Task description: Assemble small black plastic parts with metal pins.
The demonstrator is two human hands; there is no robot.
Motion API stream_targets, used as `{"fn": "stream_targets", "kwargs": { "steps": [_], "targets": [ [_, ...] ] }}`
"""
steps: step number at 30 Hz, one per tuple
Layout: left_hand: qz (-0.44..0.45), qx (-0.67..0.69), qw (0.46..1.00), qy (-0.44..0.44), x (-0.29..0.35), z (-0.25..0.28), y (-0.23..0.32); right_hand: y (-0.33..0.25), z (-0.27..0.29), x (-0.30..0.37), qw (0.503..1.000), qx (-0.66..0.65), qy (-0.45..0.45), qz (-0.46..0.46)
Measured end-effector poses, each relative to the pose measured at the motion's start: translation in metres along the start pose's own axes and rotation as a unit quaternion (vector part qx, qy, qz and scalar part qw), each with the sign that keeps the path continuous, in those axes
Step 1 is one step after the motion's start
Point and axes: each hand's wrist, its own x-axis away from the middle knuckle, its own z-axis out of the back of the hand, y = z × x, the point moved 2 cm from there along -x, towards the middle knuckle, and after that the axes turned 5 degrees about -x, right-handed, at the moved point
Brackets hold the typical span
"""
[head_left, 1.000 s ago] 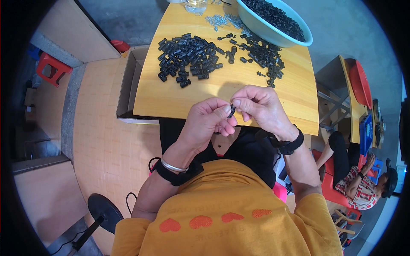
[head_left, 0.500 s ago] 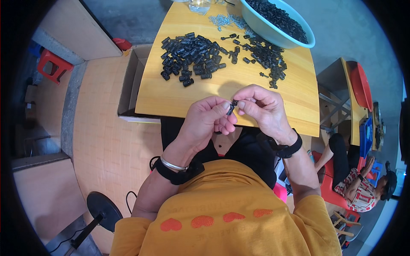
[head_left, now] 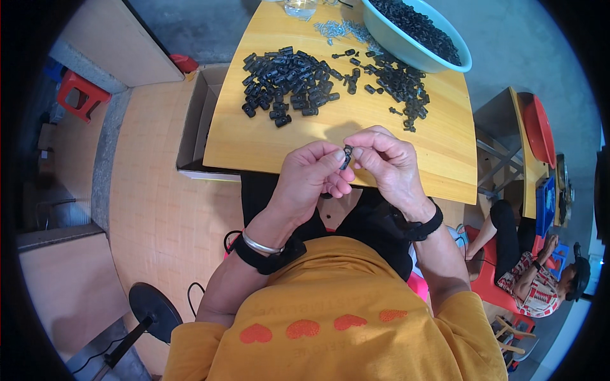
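Observation:
Just above the table's near edge, a small black plastic cord lock (head_left: 346, 157) is pinched between the thumb and fingers of my left hand (head_left: 310, 171). My right hand (head_left: 386, 164) pinches at its upper end, thumb and forefinger together; its fingertips partly hide the part. Beyond my hands, a pile of black cord-lock pieces (head_left: 279, 81) lies on the left of the wooden table (head_left: 305, 143). Smaller black pieces (head_left: 403, 89) are spread at the right. Small silvery metal pieces (head_left: 340, 30), likely springs, lie farther back.
A light blue basin (head_left: 467, 63) full of black pieces stands at the far right of the table, near a clear cup (head_left: 300, 7). An open cardboard box (head_left: 194, 133) is by the table's left side. Another person (head_left: 534, 279) sits at the right near a second table.
My right fingertips have shifted slightly left, closer over the top of the cord lock, which now stands a bit more upright. The view has moved a little. The seated person's hands have risen.

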Motion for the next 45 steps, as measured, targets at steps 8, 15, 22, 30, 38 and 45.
{"fn": "stream_targets", "kwargs": {
  "steps": [8,15,22,30,38,45],
  "targets": [
    [0.001,-0.015,1.0,-0.003,0.001,-0.002,0.0,0.0,-0.001,0.001,0.997,-0.04,0.011,-0.061],
    [0.004,-0.019,1.0,0.01,0.001,-0.002,0.001,0.006,-0.005,0.006,0.997,-0.048,0.045,-0.039],
    [-0.003,-0.018,1.0,0.015,0.001,-0.003,0.0,0.014,-0.014,0.009,0.99,-0.092,0.098,-0.033],
    [-0.012,0.01,0.999,0.032,0.001,-0.005,-0.001,0.015,-0.019,0.013,0.977,-0.151,0.119,-0.088],
    [0.013,-0.006,0.999,0.034,0.0,0.0,-0.005,0.017,-0.02,0.015,0.97,0.164,0.119,0.136],
    [0.042,-0.019,0.997,0.055,0.001,-0.002,-0.004,0.019,-0.019,0.018,0.96,0.199,0.125,0.152]
  ]
}}
